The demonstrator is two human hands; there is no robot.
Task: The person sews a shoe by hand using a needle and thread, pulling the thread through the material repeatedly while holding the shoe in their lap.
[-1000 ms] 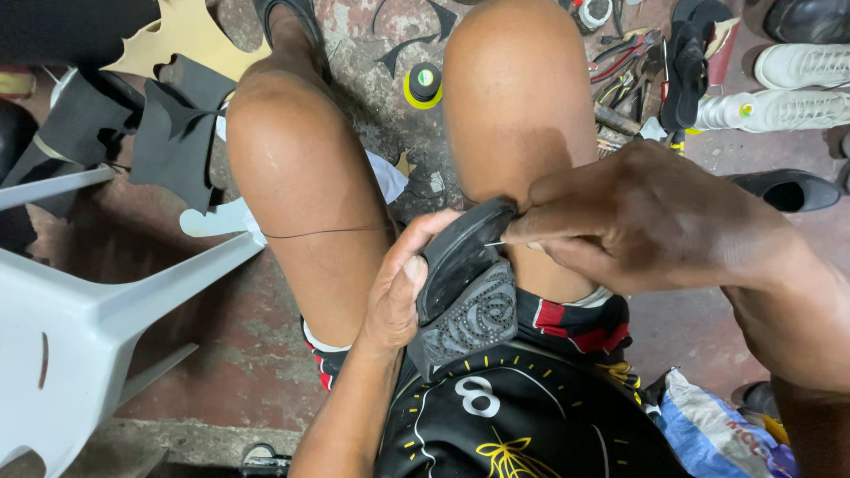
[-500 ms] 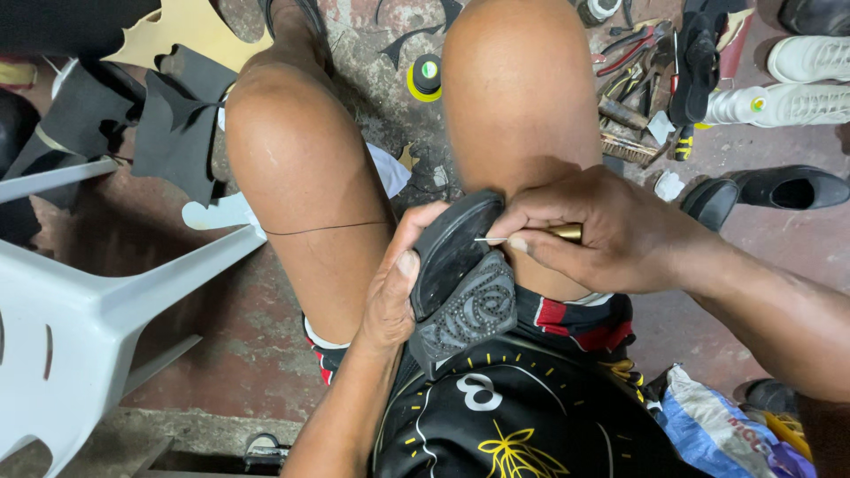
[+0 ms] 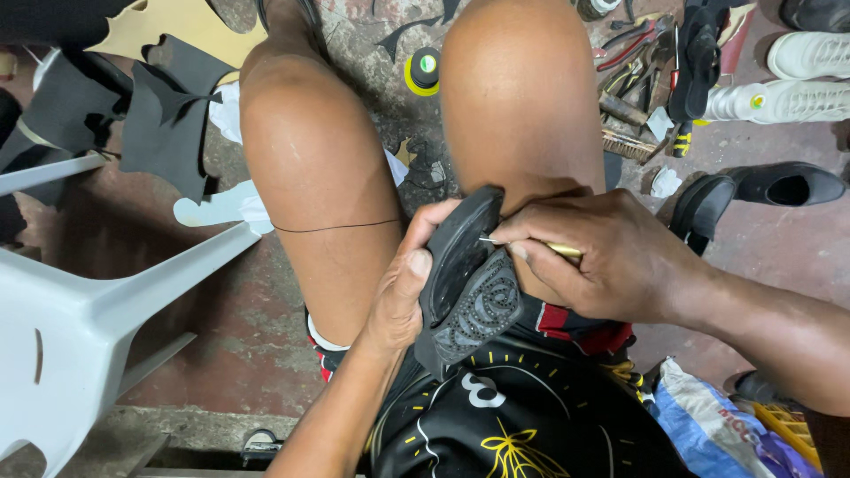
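A black shoe [image 3: 469, 283] lies sole-up between my thighs, its patterned tread facing the camera. My left hand [image 3: 403, 279] grips it from the left side, thumb on the sole's edge. My right hand [image 3: 589, 252] pinches a thin awl with a yellow handle [image 3: 560, 250], its metal tip touching the sole's upper edge. A dark thread [image 3: 336, 227] runs from the shoe across my left thigh.
A white plastic chair [image 3: 80, 327] stands at the left. Black cut sheets [image 3: 168, 124] lie behind it. A yellow-and-black spool [image 3: 423, 71] sits between my knees. Tools [image 3: 633, 97], black shoes [image 3: 779, 186] and white shoes [image 3: 797, 80] crowd the right floor. A blue bag [image 3: 717, 425] lies at lower right.
My right hand has drawn back from over the shoe, so the awl's yellow handle and tip now show at the sole's edge. The view has shifted slightly.
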